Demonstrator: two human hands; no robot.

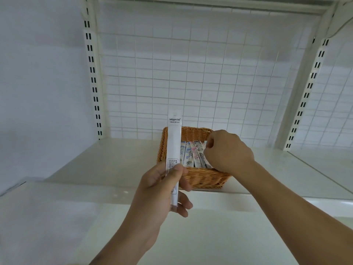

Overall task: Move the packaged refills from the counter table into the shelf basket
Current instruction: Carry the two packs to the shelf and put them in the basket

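Left hand (162, 188) pinches upright white refill pack (173, 150); right hand (227, 152) curled over wicker basket (202, 178), pinching a patterned pack (198, 153) inside.

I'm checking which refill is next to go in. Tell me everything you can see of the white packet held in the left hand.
The white packet is a long, narrow sealed sleeve, apparently plastic, with a hang hole and "bitoon" printed near its top and a printed label lower down. It stands nearly upright in front of the wicker basket, not yet in it. The left hand grips its lower part, thumb across the front and fingers behind.
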